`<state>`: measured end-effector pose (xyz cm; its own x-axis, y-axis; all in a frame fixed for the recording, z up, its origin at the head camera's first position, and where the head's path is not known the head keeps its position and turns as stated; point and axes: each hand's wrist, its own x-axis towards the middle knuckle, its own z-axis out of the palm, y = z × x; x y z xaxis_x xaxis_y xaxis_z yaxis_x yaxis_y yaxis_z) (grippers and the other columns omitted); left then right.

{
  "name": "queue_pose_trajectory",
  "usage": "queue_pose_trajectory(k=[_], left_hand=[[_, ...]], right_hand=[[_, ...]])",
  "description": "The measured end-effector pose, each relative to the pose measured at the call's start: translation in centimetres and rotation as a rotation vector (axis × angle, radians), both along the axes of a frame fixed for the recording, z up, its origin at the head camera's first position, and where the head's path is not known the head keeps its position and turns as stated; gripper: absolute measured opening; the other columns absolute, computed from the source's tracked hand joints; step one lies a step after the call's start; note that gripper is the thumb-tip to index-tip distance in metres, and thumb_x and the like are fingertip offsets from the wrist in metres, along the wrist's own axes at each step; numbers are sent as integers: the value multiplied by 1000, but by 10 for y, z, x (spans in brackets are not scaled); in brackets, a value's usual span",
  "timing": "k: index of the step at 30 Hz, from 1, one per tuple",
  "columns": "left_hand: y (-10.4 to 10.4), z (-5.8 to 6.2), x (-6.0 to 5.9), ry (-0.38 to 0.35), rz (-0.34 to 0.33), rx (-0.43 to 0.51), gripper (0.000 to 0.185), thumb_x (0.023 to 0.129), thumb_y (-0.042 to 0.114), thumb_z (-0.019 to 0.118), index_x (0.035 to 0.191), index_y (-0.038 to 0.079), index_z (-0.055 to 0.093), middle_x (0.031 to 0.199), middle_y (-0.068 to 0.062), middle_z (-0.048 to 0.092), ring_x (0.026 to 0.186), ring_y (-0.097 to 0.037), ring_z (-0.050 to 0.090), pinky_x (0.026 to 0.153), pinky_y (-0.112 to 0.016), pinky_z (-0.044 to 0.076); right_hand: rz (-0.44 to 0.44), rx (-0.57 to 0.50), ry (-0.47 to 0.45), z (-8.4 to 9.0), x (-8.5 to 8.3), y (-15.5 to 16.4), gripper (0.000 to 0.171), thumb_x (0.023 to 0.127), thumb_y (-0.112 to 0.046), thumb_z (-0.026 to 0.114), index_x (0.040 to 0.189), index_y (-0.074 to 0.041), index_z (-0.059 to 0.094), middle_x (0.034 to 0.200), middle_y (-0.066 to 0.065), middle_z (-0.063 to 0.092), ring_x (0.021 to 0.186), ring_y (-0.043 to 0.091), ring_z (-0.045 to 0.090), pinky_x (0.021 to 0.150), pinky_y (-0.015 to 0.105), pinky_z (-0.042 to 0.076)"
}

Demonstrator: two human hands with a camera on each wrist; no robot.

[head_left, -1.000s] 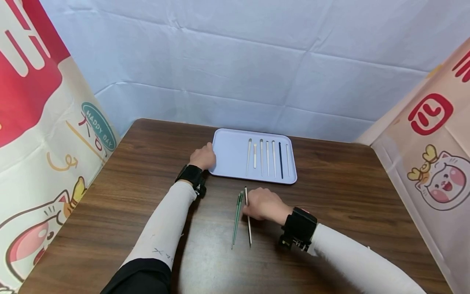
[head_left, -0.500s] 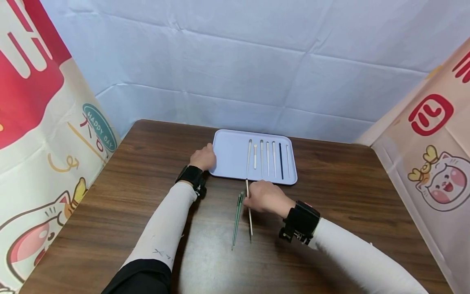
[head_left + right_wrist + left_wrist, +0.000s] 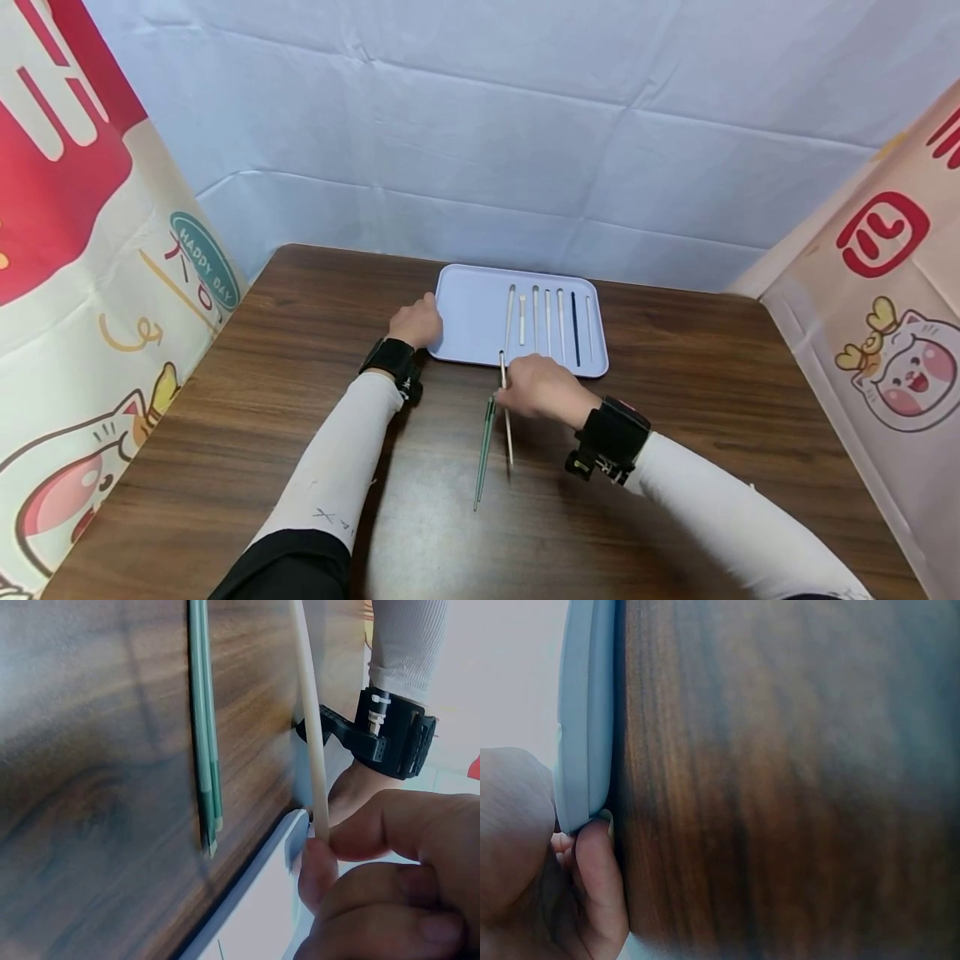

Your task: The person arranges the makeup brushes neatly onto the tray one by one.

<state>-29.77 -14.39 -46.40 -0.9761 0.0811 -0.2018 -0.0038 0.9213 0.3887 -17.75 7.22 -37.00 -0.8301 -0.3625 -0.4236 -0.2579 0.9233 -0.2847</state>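
My left hand point(image 3: 417, 322) grips the left end of a pale lavender tray point(image 3: 472, 312); in the left wrist view a fingertip point(image 3: 600, 862) lies at the underside of its rim. My right hand point(image 3: 542, 387) pinches a slim cream brush point(image 3: 508, 437) with a dark upper end, between thumb and finger. In the right wrist view the brush's pale shaft point(image 3: 309, 705) sticks out from the fingertips, above the table. Thin brush-like sticks lie side by side in the tray's right half, most of them pale and one dark point(image 3: 575, 329).
Two slim green sticks point(image 3: 484, 454) lie close together on the dark wooden table point(image 3: 300, 433), left of the right hand. A pale cloth point(image 3: 480, 142) hangs behind the table's far edge. Printed cloths hang at the left point(image 3: 82, 333) and right point(image 3: 885, 333).
My right hand has moved the brush away from the body, toward the tray's near edge. My left hand stays at the tray's left end. The green sticks have not moved.
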Motion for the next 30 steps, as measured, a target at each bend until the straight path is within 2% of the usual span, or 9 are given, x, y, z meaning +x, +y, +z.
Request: queue_pose_trajectory(k=[11, 21, 30], left_hand=[[-1, 0, 0, 0, -3, 4, 33, 108, 20, 31, 132, 1, 42, 108, -15, 58, 88, -34, 57, 80, -46, 48], [-2, -3, -2, 2, -6, 7, 33, 108, 19, 31, 133, 1, 43, 108, -14, 59, 88, -34, 58, 79, -46, 49], [-1, 5, 5, 2, -11, 9, 35, 108, 19, 32, 135, 0, 41, 111, -15, 58, 90, -33, 58, 81, -45, 49]], right_hand=[[5, -10, 3, 4, -14, -4, 44, 97, -29, 61, 56, -17, 50, 55, -4, 41, 50, 13, 38, 51, 29, 33], [1, -20, -23, 6, -34, -8, 47, 100, -31, 59, 57, -18, 46, 55, -4, 39, 51, 14, 37, 55, 31, 34], [17, -16, 7, 3, -55, -11, 48, 98, -28, 57, 54, -18, 41, 53, -4, 33, 50, 15, 34, 56, 31, 33]])
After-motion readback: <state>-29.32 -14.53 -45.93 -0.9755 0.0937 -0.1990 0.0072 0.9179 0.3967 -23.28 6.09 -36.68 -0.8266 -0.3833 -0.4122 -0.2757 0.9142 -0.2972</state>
